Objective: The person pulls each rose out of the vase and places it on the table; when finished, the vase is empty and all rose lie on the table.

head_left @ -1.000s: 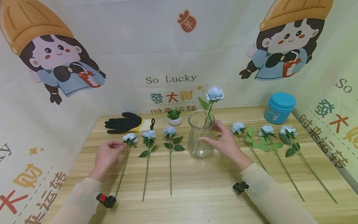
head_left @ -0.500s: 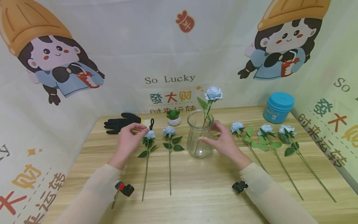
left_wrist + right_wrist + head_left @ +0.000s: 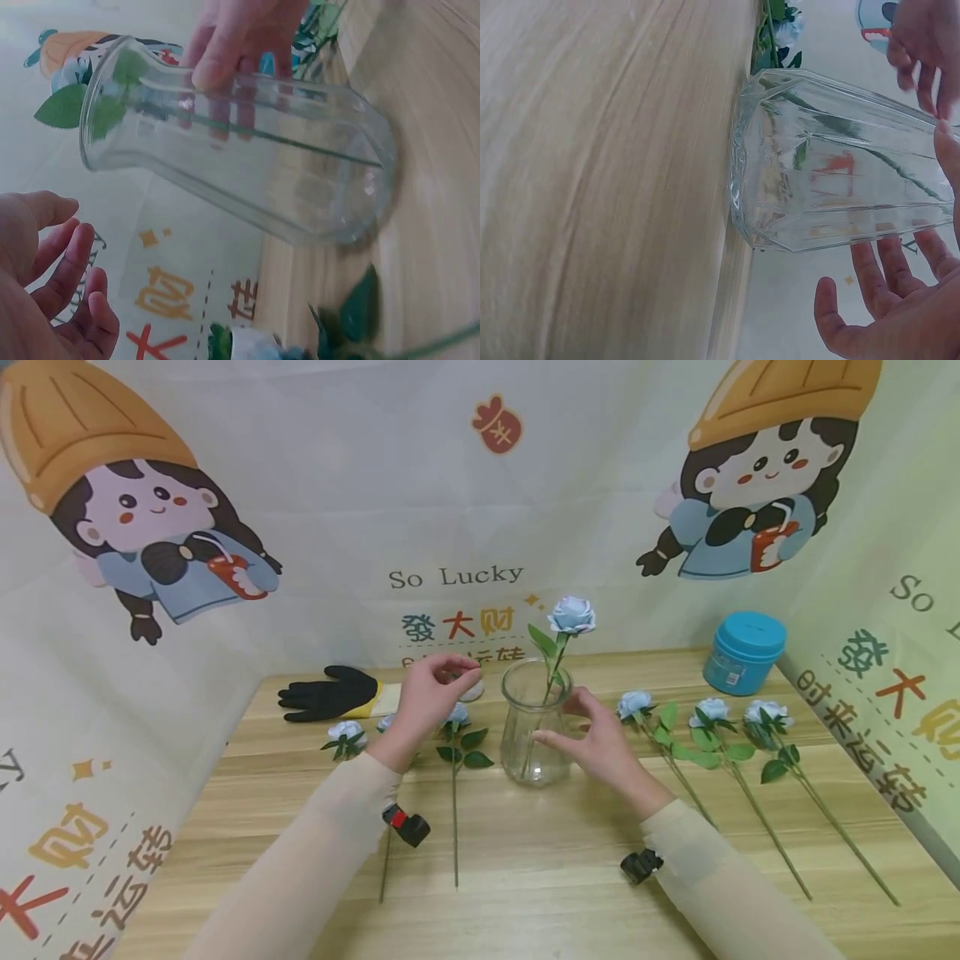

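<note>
A clear glass vase (image 3: 517,747) stands upright on the wooden table. One pale blue artificial rose (image 3: 572,615) leans in it, its bloom above the rim. My right hand (image 3: 603,747) holds the vase from the right, thumb at the front and fingers round the back. Left of the vase my left hand (image 3: 431,697) hovers in the air, fingers loosely bent; the left wrist view shows nothing in them. Under and beside that arm lie three more roses, including the leftmost rose (image 3: 347,737) and the rose nearest the vase (image 3: 456,793). The arm partly hides two of them.
Three roses lie right of the vase, the outermost being a rose (image 3: 768,714). A blue lidded tub (image 3: 745,652) stands at the back right. A black work glove (image 3: 330,695) lies at the back left. My left hand mostly hides a small potted plant (image 3: 472,687).
My left hand has moved right and upward, from the leftmost rose towards the vase. My right hand has stayed on the vase. The roses lie where they were.
</note>
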`<state>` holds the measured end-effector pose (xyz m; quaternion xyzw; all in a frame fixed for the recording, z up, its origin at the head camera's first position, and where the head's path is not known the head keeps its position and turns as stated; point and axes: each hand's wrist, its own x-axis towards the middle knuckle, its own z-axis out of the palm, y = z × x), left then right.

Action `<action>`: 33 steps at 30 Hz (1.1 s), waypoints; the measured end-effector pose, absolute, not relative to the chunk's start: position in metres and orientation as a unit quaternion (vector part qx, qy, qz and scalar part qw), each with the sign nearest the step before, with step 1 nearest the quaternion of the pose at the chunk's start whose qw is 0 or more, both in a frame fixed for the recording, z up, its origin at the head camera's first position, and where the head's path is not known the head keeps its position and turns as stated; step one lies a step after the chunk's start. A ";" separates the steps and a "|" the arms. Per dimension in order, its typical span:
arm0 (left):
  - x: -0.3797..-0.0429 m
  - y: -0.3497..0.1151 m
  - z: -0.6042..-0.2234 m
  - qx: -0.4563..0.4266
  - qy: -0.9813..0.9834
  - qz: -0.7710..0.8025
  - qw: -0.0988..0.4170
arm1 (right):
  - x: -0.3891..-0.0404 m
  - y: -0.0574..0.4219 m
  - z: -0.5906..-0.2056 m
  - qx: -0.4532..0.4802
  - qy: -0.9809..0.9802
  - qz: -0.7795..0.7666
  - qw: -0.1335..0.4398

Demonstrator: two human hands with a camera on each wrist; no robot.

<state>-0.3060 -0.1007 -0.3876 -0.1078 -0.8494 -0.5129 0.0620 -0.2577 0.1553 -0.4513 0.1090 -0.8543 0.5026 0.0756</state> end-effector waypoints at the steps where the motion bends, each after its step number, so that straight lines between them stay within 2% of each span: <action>1: -0.308 -0.095 -0.386 -0.112 -0.848 -0.515 0.059 | -0.258 0.155 -0.451 0.109 -0.854 0.504 0.075; 8: -0.325 -0.062 -0.375 -0.167 -0.833 -0.527 -0.003 | -0.258 0.157 -0.450 0.107 -0.852 0.506 0.078; 16: -0.336 -0.039 -0.368 -0.165 -0.807 -0.565 -0.048 | -0.258 0.157 -0.451 0.109 -0.850 0.509 0.074; 23: -0.342 -0.032 -0.368 -0.152 -0.818 -0.552 -0.063 | -0.257 0.155 -0.453 0.107 -0.849 0.513 0.067; 33: -0.343 -0.034 -0.367 -0.185 -0.811 -0.550 -0.080 | -0.258 0.156 -0.454 0.108 -0.846 0.517 0.072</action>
